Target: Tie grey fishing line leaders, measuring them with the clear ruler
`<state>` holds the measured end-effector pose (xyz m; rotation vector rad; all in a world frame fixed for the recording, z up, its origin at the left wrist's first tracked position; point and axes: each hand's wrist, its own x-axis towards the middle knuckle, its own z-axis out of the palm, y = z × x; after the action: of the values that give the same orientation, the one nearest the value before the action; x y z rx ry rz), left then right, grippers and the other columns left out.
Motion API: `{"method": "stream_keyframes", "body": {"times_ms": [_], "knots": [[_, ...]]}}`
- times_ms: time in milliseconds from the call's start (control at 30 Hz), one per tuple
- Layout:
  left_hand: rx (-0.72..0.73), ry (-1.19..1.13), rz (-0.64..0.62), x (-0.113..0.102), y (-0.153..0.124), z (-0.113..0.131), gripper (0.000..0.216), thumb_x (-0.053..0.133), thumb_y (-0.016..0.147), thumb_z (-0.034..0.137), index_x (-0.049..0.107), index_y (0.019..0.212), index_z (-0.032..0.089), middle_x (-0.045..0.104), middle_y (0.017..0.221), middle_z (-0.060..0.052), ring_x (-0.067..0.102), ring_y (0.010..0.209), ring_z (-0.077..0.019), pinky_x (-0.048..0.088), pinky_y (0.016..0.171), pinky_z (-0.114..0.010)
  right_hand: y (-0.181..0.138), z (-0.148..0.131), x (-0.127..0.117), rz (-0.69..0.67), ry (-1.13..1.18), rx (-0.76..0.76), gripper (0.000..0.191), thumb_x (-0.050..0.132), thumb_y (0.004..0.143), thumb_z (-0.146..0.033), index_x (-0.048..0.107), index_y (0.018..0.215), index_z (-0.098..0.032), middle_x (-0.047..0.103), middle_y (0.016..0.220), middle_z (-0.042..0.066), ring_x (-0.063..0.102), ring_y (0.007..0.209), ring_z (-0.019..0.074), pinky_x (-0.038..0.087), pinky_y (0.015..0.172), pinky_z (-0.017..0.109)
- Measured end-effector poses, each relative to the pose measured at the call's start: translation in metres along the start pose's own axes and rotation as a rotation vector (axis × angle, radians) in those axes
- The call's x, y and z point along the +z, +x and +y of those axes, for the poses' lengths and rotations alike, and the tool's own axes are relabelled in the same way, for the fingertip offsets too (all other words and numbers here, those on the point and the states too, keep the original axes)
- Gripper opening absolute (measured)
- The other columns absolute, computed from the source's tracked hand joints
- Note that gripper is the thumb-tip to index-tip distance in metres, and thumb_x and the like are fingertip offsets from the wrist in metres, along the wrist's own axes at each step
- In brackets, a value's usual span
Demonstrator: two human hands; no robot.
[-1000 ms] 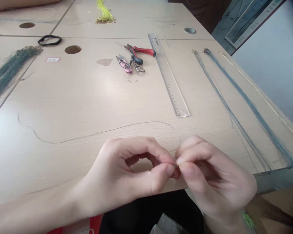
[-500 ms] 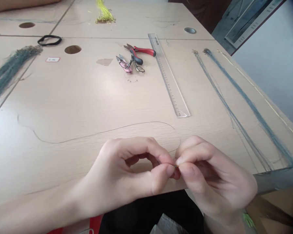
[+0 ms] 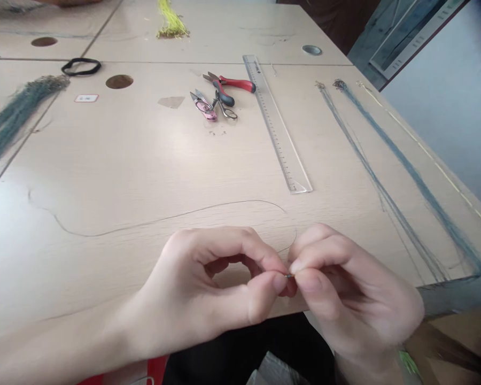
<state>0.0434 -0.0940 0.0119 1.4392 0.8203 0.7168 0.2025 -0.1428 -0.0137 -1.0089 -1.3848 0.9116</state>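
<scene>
A person's left hand [image 3: 196, 283] and right hand [image 3: 355, 291] meet above the near edge of a pale wood-grain table [image 3: 144, 160], both closed in tight pinches. Between the two sets of fingertips sits a tiny metal piece [image 3: 289, 276], too small to make out in detail. A fine dark strand [image 3: 164, 218] lies in a long, wavy curve across the table just beyond the hands, and a thin arc [image 3: 291, 240] rises close to the right hand's fingertips. Whether it joins the metal piece cannot be told.

Toward the far side of the table, a clear plastic ruler [image 3: 276, 123] lies at a slant beside red-and-black pliers [image 3: 228, 83], pink-handled snips [image 3: 202, 106] and small steel scissors [image 3: 226, 109], the tools touching one another. Two long dark teal fibre bundles [image 3: 409, 171] stretch lengthwise near the right edge, with a pale yellow strand [image 3: 425, 149] beyond them along the edge. Another teal bundle [image 3: 18, 115] lies at the left edge. A black elastic loop [image 3: 80, 67] rests near a round brown-lined hole [image 3: 119, 81], and a yellow-green bundle [image 3: 171, 21] lies at the far end.
</scene>
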Motion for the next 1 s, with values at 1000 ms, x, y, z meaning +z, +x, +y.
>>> {"method": "stream_keyframes", "body": {"times_ms": [1000], "knots": [[0.027, 0.008, -0.006, 0.0005, -0.0001, -0.0024, 0.011, 0.066, 0.073, 0.008, 0.066, 0.069, 0.018, 0.068, 0.063, 0.006, 0.059, 0.053, -0.0043, 0.046, 0.050, -0.008, -0.0002, 0.0002, -0.0019, -0.016, -0.041, -0.038, 0.012, 0.057, 0.084, -0.007, 0.059, 0.081, -0.018, 0.056, 0.071, -0.002, 0.054, 0.063, 0.0069, 0.045, 0.053, 0.021]]}}
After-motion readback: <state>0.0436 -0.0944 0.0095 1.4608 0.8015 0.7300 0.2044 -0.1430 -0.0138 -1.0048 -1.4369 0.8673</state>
